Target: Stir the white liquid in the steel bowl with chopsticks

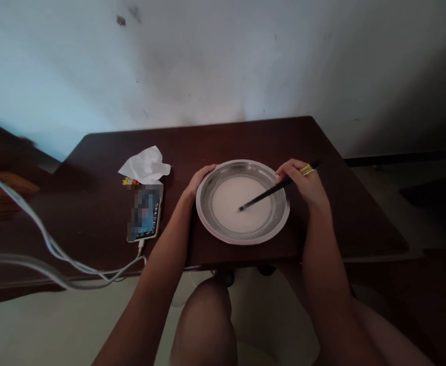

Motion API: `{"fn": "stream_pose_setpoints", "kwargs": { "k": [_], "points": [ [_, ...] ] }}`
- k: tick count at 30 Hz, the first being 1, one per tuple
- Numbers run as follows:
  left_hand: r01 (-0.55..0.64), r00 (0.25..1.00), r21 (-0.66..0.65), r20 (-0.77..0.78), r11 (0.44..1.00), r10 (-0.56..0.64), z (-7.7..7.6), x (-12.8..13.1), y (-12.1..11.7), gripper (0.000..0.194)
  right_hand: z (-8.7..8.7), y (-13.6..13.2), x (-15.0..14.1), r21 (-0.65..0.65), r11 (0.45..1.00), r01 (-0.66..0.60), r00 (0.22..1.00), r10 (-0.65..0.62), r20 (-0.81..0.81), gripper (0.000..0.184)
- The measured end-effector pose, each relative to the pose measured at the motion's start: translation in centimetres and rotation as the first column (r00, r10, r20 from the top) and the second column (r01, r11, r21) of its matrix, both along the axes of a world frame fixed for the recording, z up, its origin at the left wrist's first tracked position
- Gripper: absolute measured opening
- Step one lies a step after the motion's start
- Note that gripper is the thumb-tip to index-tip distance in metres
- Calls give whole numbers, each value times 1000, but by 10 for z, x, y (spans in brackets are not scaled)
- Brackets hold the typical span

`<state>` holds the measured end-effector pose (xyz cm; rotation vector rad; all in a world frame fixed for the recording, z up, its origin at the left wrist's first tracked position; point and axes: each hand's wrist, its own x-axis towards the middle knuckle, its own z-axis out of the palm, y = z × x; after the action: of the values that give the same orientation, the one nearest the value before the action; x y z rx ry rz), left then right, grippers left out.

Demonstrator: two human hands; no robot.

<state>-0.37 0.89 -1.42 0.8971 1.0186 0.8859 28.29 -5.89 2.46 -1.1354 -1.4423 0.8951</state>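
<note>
A round steel basin (203, 216) stands near the table's front edge, with a milky white mixture (242, 201) inside. My left hand (200, 179) curls around the basin's left rim; its fingertips are partly hidden on the far side. At the right rim, my right hand (301, 180) is closed around black chopsticks (266, 193) with gold bands near the top. They slant down to the left, and their tips reach the white mixture. Whether one or two sticks are held is hard to tell, since they lie close together.
Left of the basin, a phone (146, 213) lies on the dark wooden table (223, 137) with a white charging cable (89, 267) plugged in. Beyond it sit a crumpled white bag (145, 165) and a small yellow-red item (129, 181). A wall (223, 61) borders the table's back.
</note>
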Motion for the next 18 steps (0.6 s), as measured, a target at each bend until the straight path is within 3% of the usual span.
{"fn": "stream_pose_setpoints", "kwargs": {
  "k": [4, 8, 13, 18],
  "points": [
    [-15, 1000, -14, 15, 1000, 15, -1, -1, 1, 29, 0, 0, -1, 20, 999, 49, 998, -48, -32, 32],
    [-18, 1000, -30, 24, 999, 19, 0, 0, 1, 26, 0, -1, -1, -15, 999, -40, 999, 40, -29, 31],
    [-25, 999, -30, 23, 999, 26, 2, 1, 0, 24, 0, 0, -1, 38, 996, 77, 997, -76, -28, 33],
    [-27, 999, -46, 17, 999, 28, 2, 0, -1, 23, -2, 0, -2, 5, 1000, -13, 1000, 13, 4, 30]
  ]
}}
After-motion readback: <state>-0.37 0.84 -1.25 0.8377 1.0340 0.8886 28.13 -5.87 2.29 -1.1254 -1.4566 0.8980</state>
